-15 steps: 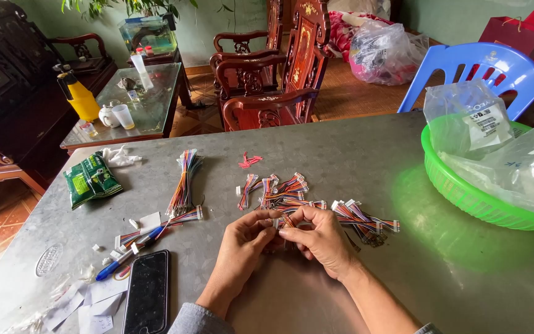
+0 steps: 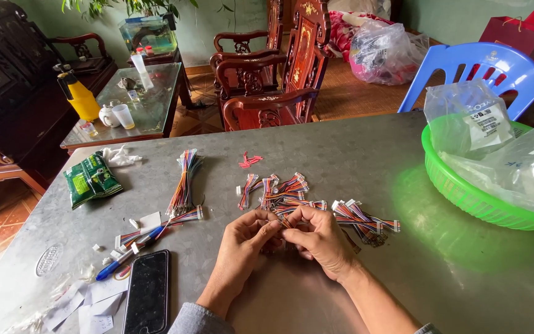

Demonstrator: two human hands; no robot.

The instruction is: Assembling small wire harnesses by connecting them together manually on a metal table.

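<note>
Hands meet at the middle of the grey metal table (image 2: 316,148), fingertips pinched together over a short multicoloured wire harness (image 2: 281,221). The left hand (image 2: 242,240) curls its fingers in from one side and the right hand (image 2: 320,238) closes in from the other, so that both hold narrow on the small piece between them. Most of that piece is hidden by the fingers; what shows suggests its long axis runs roughly across, from one hand to the other, though which end carries the connector cannot be told.

Just beyond the fingertips lies a loose pile of similar harnesses (image 2: 279,188), their wires fanned mostly away from the person, white connectors at the ends. Beside the right hand, on its outer side, a second heap (image 2: 366,219) spreads out sideways. Well out past the left hand a longer bundle of wires (image 2: 183,179) lies with its length running away from the person, and nearer, just outside the left forearm, sit a blue pen (image 2: 122,258) and a dark phone (image 2: 148,291), face up. A green packet (image 2: 91,179) lies farther out on that side. Far beyond the right hand a green plastic basket (image 2: 465,192) holds clear bags.
</note>
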